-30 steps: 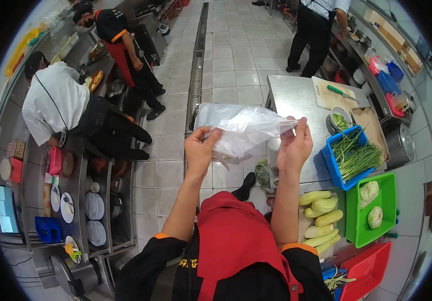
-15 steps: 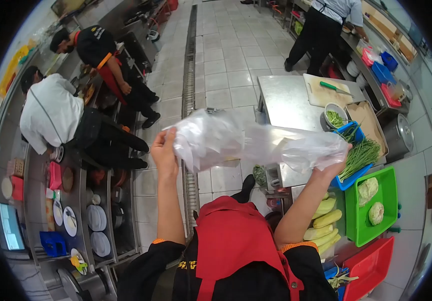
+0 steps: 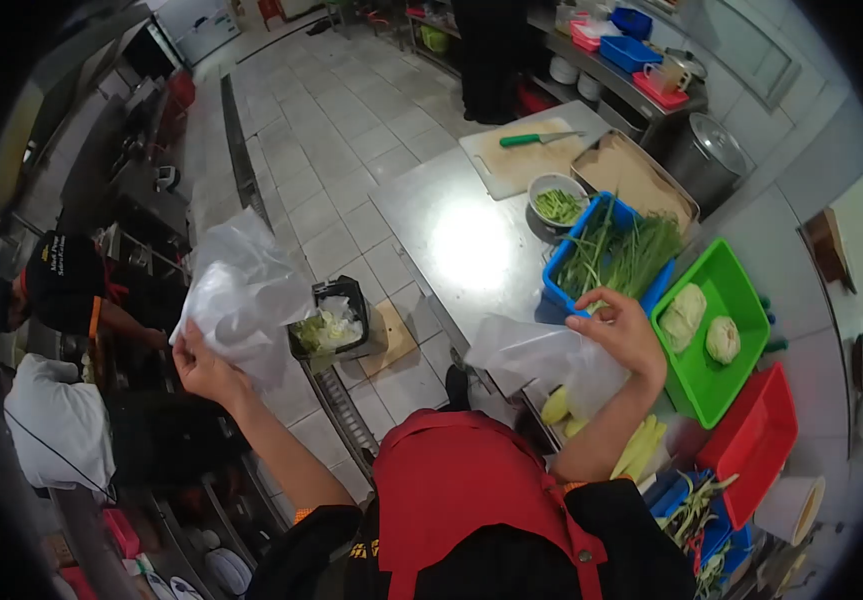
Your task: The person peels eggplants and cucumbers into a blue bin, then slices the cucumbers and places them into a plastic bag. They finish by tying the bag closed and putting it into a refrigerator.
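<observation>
In my left hand a crumpled, see-through plastic bag is gripped by its edge and hangs out over the floor. My right hand pinches a second clear plastic bag, which droops over the front edge of the steel table. A gap lies between the two bags. Just beyond my right fingers stands a blue basket filled with long green stalks. Below the left bag's right side is a dark bin with pale leafy scraps in it.
A green-handled knife lies on a cutting board beside a bowl of cut greens. To the right are a green tray with two cabbages and a red tray. Co-workers stand at the left counter.
My hands have spread apart, and the plastic that stretched between them now shows as two separate bags. The view has turned right, bringing the scrap bin into sight.
</observation>
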